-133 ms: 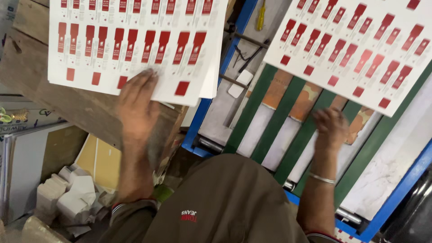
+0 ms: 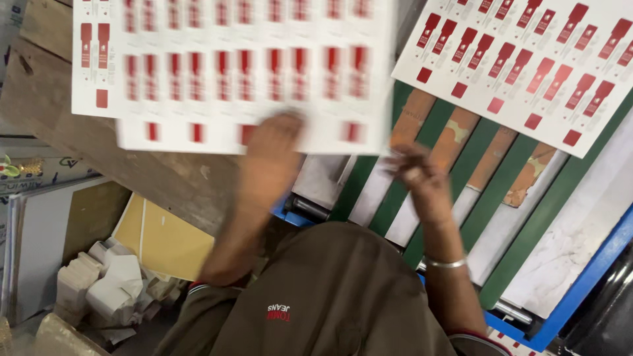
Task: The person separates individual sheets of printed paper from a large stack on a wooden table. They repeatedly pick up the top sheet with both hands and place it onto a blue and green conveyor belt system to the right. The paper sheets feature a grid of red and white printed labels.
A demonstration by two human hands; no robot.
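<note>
My left hand point(image 2: 273, 155) rests on the lower edge of a white printed sheet point(image 2: 264, 66) covered in rows of red shapes, and the sheet is blurred with motion. It lies over a stack of like sheets point(image 2: 92, 66) on a wooden table point(image 2: 132, 171). My right hand point(image 2: 415, 175), with a metal bangle point(image 2: 445, 264) on its wrist, hovers with loosely curled fingers over green conveyor belts point(image 2: 488, 211) and holds nothing. Another printed sheet point(image 2: 527, 59) lies on the belts at the upper right.
The blue machine frame point(image 2: 580, 290) borders the belts at lower right. Below the table on the left lie white cardboard offcuts point(image 2: 105, 290) and a yellow board point(image 2: 165, 244). My brown shirt fills the bottom middle.
The top sheet has slid right with my left hand, its edge now reaching over the belts. My right hand has moved left toward it.
</note>
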